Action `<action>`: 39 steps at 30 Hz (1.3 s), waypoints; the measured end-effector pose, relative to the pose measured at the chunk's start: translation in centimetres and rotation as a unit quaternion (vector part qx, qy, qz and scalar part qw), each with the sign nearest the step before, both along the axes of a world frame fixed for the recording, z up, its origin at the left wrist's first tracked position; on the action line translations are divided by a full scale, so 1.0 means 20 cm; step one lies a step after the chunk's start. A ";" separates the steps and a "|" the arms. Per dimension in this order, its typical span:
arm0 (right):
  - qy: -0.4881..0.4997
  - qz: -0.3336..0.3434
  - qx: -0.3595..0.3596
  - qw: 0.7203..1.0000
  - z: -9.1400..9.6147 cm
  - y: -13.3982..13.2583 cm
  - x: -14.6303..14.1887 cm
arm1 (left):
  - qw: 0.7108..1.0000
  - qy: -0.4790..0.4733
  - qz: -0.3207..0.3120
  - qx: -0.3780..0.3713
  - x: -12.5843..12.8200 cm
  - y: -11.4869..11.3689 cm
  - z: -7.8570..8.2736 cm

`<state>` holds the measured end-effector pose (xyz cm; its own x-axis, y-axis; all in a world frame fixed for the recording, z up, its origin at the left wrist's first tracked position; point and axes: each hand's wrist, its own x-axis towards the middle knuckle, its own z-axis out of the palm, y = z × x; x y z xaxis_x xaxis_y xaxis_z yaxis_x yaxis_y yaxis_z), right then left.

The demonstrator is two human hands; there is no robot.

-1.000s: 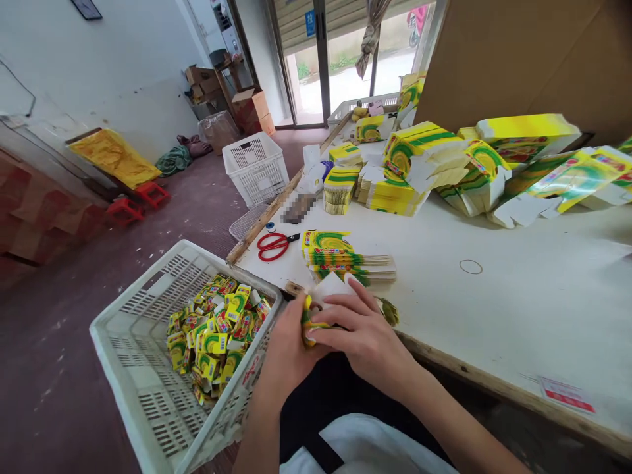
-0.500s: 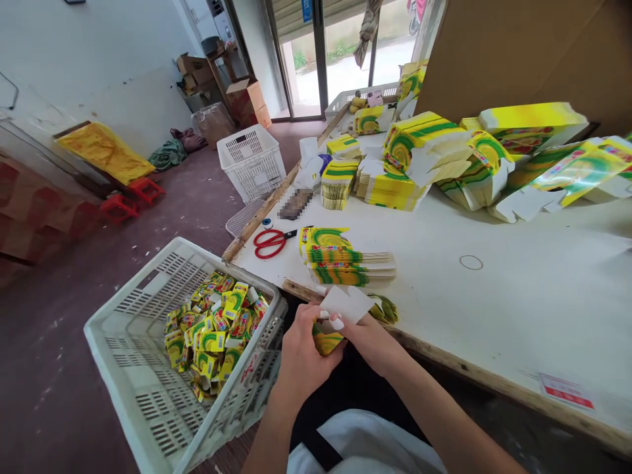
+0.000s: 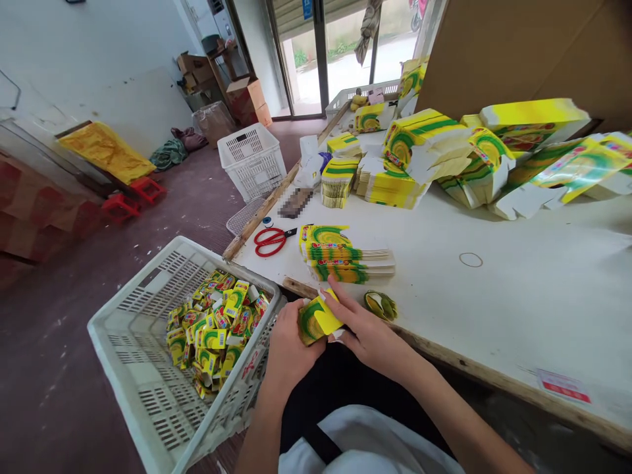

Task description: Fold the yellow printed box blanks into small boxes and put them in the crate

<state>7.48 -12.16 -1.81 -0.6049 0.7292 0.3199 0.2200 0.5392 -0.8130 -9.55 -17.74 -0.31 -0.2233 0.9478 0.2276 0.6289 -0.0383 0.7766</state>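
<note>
Between my hands, just off the table's front edge, is a small yellow and green carton (image 3: 312,324). My left hand (image 3: 290,347) is wrapped round its left side. My right hand (image 3: 368,336) has its fingers on the yellow end flap, which is bent over. A stack of flat cartons (image 3: 340,253) lies on the table just beyond my hands. Near my right hand, a small green and yellow bundle (image 3: 380,305) sits at the table edge. To my left, a white plastic crate (image 3: 162,408) holds a heap of folded cartons (image 3: 212,336).
Red-handled scissors (image 3: 270,242) and a pixelated dark item (image 3: 296,203) lie on the white table (image 3: 494,303). More carton stacks (image 3: 395,184) stand farther back. A rubber band (image 3: 471,259) lies toward the right. Another white crate (image 3: 251,161) stands on the floor.
The carton's white flap, raised before, is now folded over with its yellow side showing. Both hands have shifted slightly left, uncovering more of the green and yellow bundle.
</note>
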 end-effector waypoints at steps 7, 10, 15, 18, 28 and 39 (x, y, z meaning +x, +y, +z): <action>-0.051 0.046 0.006 0.998 0.09 0.06 0.09 | 0.999 -0.005 -0.036 0.000 -0.02 0.01 0.08; -0.039 0.049 -0.010 0.998 0.12 0.08 0.11 | 0.998 -0.049 -0.027 -0.008 0.00 0.03 0.10; 0.072 -0.032 -0.063 0.995 0.10 0.03 0.00 | 0.982 -0.180 0.060 0.013 0.04 0.03 0.07; 0.113 -0.064 -0.088 0.988 0.13 0.06 -0.05 | 0.911 -0.368 0.166 0.088 0.00 0.04 0.04; -0.174 -0.276 0.069 0.943 0.19 0.55 -0.07 | 0.718 -0.640 0.272 -0.017 -0.01 0.08 -0.02; -0.077 -0.233 0.035 0.969 0.26 0.38 -0.10 | 0.778 -0.622 0.086 0.009 0.06 0.05 -0.08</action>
<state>5.58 -4.65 3.31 -0.2592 0.9146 0.3103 0.5685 0.4042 -0.7165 -8.41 -16.78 -1.86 -0.4045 0.8789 -0.2528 -0.6123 -0.0550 0.7887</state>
